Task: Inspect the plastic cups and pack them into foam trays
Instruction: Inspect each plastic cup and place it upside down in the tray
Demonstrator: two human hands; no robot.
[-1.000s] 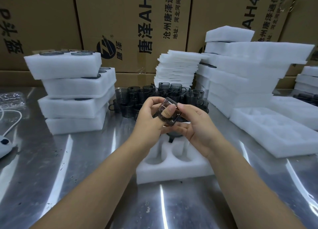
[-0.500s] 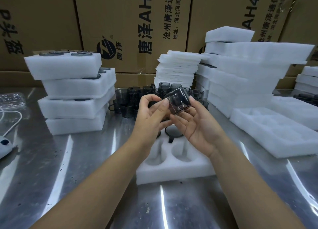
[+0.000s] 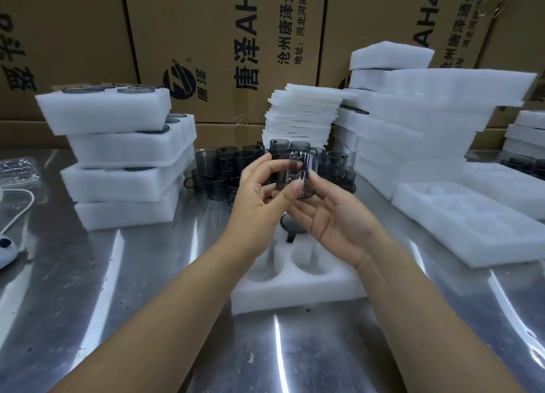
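Note:
A smoky transparent plastic cup point(image 3: 298, 174) is held upright in the air between both hands, above a white foam tray point(image 3: 298, 286) on the steel table. My left hand point(image 3: 259, 198) pinches the cup's left side with thumb and fingers. My right hand point(image 3: 333, 218) lies palm up under and beside the cup, its fingertips on it. One dark cup point(image 3: 292, 226) sits in a far pocket of the tray, handle toward me; the two near pockets hold nothing. A cluster of several loose dark cups point(image 3: 224, 168) stands behind my hands.
Filled foam trays point(image 3: 118, 156) are stacked at the left. Foam sheets point(image 3: 303, 112) and tall foam stacks point(image 3: 427, 121) stand at the back and right, with a long foam tray point(image 3: 472, 224) lying right. A white cable and device point(image 3: 8, 245) lie at the far left. Cardboard boxes point(image 3: 224, 38) form the back wall.
The cup has been turned in my hands from tilted to roughly upright. My right hand opened out flatter beneath it, and both hands rose slightly.

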